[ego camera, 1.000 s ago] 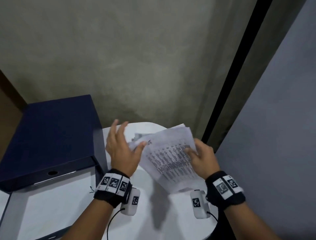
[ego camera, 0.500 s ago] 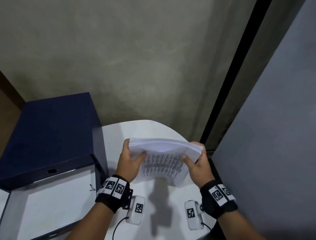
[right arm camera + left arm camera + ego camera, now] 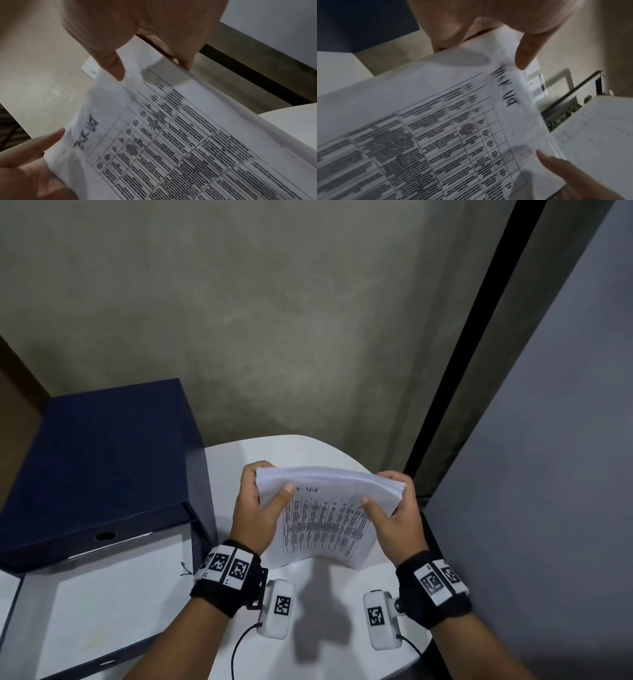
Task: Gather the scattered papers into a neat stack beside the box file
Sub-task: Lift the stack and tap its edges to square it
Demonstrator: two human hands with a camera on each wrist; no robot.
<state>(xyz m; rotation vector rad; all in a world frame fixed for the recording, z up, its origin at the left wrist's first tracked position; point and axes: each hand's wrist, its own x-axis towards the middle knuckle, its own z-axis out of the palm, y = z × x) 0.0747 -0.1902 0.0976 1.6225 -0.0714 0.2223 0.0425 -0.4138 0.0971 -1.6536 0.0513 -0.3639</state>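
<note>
I have the papers (image 3: 325,518) gathered into one bowed sheaf, lifted above the white table (image 3: 284,450) just right of the box file (image 3: 102,460); my left hand (image 3: 255,508) grips its left edge and my right hand (image 3: 399,518) grips its right edge, thumbs on the printed top sheet. I judge this the squaring step. Next I need to tap the edges flush on the table and lay the stack flat beside the box file.

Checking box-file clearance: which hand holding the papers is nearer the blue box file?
The left hand, on the paper stack edge facing the box file.
</note>
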